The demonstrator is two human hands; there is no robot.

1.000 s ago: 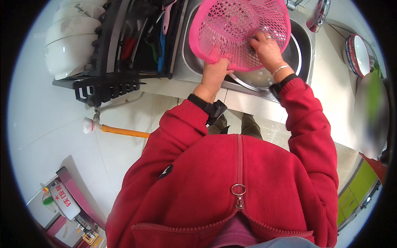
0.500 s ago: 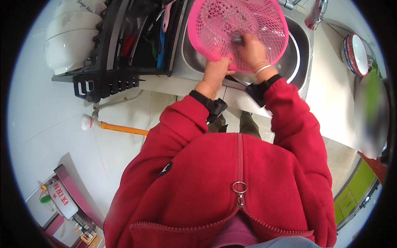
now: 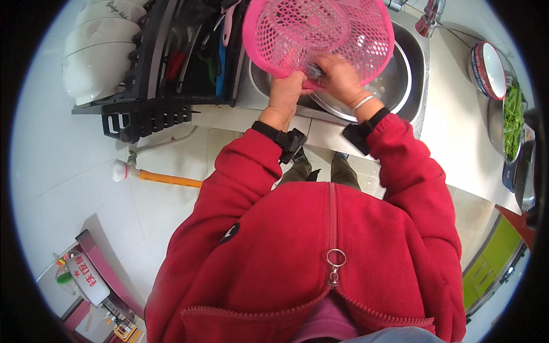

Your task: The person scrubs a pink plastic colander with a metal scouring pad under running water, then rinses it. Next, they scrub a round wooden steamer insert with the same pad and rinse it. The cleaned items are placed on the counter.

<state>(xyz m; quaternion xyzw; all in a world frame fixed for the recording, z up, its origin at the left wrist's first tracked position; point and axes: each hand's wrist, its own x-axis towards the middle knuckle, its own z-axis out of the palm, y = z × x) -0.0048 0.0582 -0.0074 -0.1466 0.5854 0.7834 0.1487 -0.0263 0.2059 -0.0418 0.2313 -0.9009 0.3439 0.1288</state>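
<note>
A pink plastic mesh basket (image 3: 366, 43) is tilted up over the sink (image 3: 422, 86), its open side facing me. My left hand (image 3: 285, 94) grips the basket's near rim, thumb on top. Close beside it, my right hand (image 3: 339, 80) is closed on a grey scouring pad (image 3: 314, 71), which looks like steel wool and presses against the mesh by the near rim. The right fingertips are partly hidden. Under the basket, a round metal basin (image 3: 407, 86) sits in the sink with some liquid in it.
On the left, a black dish rack (image 3: 150, 80) holds white bowls (image 3: 100, 68) and utensils. A faucet (image 3: 429, 20) stands at the back right. Stacked bowls (image 3: 492, 71) and a dish of green vegetables (image 3: 513, 123) are along the right counter (image 3: 457, 126).
The basket has shifted slightly left. My right hand has slid with the scouring pad from the basket's middle down toward the near rim, closer to my left hand.
</note>
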